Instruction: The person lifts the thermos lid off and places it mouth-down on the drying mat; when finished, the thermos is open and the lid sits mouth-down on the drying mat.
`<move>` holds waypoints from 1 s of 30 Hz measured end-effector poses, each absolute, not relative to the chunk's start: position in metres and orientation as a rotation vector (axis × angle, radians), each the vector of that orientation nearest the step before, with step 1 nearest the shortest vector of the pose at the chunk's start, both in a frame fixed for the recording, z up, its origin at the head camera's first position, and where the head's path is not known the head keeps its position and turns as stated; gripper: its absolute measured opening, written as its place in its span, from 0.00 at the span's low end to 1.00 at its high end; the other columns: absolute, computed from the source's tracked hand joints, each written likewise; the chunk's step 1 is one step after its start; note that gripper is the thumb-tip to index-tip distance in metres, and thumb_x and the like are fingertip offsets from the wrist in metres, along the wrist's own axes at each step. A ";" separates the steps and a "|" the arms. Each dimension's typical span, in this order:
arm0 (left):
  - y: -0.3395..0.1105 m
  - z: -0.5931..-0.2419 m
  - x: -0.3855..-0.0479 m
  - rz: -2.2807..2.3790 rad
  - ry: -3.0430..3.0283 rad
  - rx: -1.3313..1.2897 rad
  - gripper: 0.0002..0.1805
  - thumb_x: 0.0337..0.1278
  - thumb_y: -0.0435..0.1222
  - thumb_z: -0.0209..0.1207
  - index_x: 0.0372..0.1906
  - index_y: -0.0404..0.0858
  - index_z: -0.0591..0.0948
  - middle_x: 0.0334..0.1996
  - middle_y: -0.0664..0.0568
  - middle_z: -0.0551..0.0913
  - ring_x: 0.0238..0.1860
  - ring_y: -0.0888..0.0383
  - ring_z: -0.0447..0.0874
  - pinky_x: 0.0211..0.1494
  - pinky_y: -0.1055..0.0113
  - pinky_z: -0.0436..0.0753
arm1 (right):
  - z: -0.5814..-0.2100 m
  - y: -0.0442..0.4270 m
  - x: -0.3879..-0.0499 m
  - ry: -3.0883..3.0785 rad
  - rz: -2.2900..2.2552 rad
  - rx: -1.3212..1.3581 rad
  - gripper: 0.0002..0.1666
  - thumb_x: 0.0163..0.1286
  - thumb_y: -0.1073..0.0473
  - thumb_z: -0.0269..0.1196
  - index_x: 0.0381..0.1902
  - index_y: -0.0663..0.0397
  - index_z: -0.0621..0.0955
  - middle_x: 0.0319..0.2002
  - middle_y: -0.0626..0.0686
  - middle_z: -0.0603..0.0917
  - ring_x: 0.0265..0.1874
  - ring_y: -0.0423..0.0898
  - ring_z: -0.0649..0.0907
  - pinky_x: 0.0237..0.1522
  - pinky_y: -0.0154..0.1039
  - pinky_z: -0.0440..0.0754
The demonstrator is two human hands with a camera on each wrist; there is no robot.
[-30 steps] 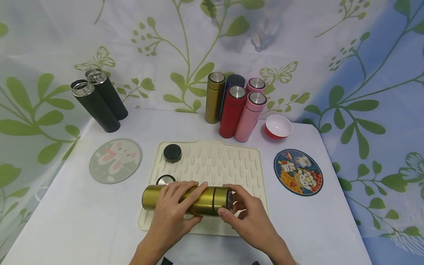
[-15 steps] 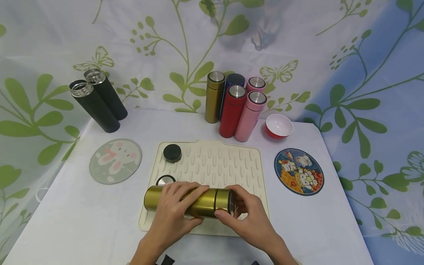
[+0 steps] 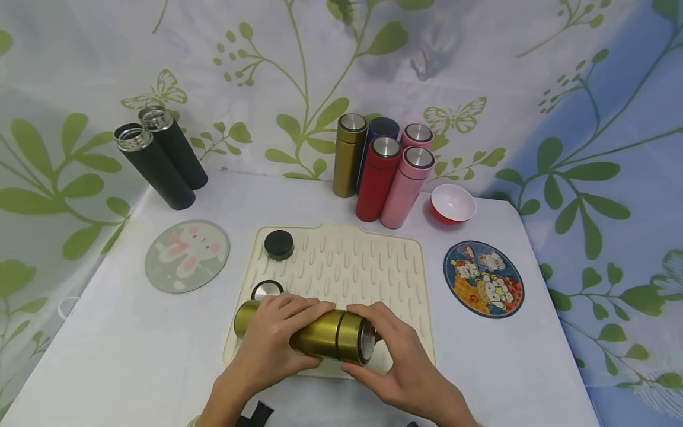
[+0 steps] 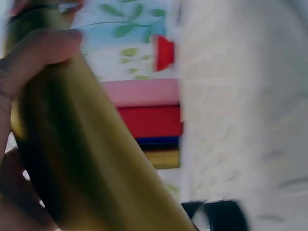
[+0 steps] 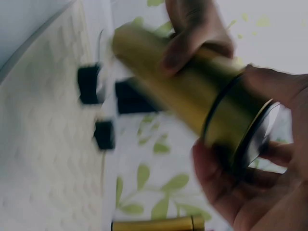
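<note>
A gold thermos bottle (image 3: 318, 335) is held on its side over the cream draining mat (image 3: 352, 261). My left hand (image 3: 272, 339) grips its body, fingers over the top and thumb below. At the right end my right hand (image 3: 400, 359) holds the lid (image 3: 350, 338) between thumb and fingers; its steel top faces right. A dark line runs round the bottle where lid and body meet, also visible in the right wrist view on the gold thermos (image 5: 168, 77). A black lid (image 3: 278, 244) and a steel-topped lid (image 3: 267, 289) sit on the mat's left side.
Two black thermos bottles (image 3: 160, 166) without lids stand at the back left. Behind the mat stand a gold bottle (image 3: 348, 160), a red one (image 3: 376, 184), pink ones (image 3: 402, 193) and a blue one. A red bowl (image 3: 452, 204) and round coasters (image 3: 484, 279) lie about.
The lid end of the gold thermos has swung down towards me, and more of its steel top shows. My right hand has turned with its thumb lower; the left keeps its grip.
</note>
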State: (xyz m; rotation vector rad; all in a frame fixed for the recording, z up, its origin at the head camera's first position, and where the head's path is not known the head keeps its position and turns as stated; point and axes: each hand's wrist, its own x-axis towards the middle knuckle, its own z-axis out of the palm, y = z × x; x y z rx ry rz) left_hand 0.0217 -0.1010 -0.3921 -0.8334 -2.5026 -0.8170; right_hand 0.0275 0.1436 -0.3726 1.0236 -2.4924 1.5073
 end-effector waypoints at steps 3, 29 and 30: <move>-0.108 -0.398 0.026 -0.872 -2.518 -0.806 0.49 0.14 0.43 0.85 0.60 0.55 0.81 0.50 0.63 0.84 0.49 0.60 0.78 0.51 0.54 0.76 | -0.367 0.141 0.025 -2.541 1.306 1.162 0.41 0.61 0.53 0.74 0.69 0.45 0.70 0.55 0.43 0.74 0.48 0.39 0.78 0.46 0.36 0.82; -0.104 -0.403 0.024 -0.793 -2.505 -0.779 0.49 0.19 0.43 0.83 0.63 0.53 0.80 0.52 0.58 0.83 0.50 0.53 0.77 0.48 0.52 0.71 | -0.363 0.135 0.025 -2.731 1.490 0.836 0.35 0.61 0.48 0.74 0.64 0.36 0.73 0.55 0.38 0.78 0.42 0.39 0.79 0.30 0.35 0.83; -0.104 -0.403 0.024 -0.796 -2.501 -0.777 0.49 0.18 0.42 0.83 0.63 0.53 0.80 0.52 0.58 0.83 0.50 0.53 0.77 0.48 0.52 0.71 | -0.362 0.135 0.025 -2.702 1.464 0.886 0.36 0.60 0.51 0.75 0.65 0.37 0.73 0.57 0.39 0.77 0.46 0.39 0.79 0.35 0.36 0.84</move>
